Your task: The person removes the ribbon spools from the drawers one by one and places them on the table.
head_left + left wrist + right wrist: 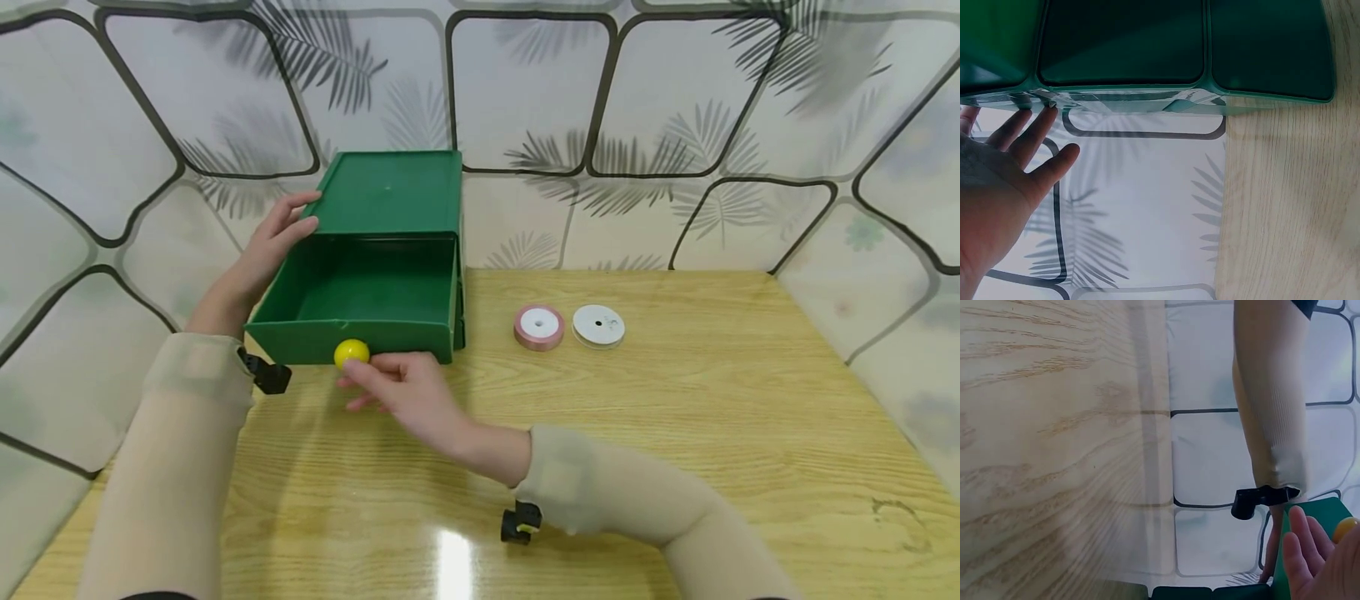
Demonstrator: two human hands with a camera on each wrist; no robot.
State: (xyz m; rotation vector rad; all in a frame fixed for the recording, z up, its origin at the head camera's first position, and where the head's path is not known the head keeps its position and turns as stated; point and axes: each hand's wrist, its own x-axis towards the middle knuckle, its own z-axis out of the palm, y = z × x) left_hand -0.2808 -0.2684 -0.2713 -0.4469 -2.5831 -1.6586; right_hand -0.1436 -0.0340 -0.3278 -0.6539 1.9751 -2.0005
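Note:
A green box [390,192] stands at the back left with its drawer [405,335] pulled out and the inside bare. On the drawer's front is a round yellow knob [352,348]. My right hand [420,404] holds this knob at the thumb, the other fingers stretched beneath it; the right wrist view shows the knob [1344,529] beside my fingers [1297,528]. My left hand [262,254] rests against the box's left side, fingertips at its upper edge. In the left wrist view those fingers [1034,134] are spread and nearly straight along the green wall [1122,44].
Right of the box, a pink ribbon spool [539,327] and a white spool [598,326] lie flat on the wooden table [675,400]. Patterned cloth [525,92] rises behind the table and along its sides.

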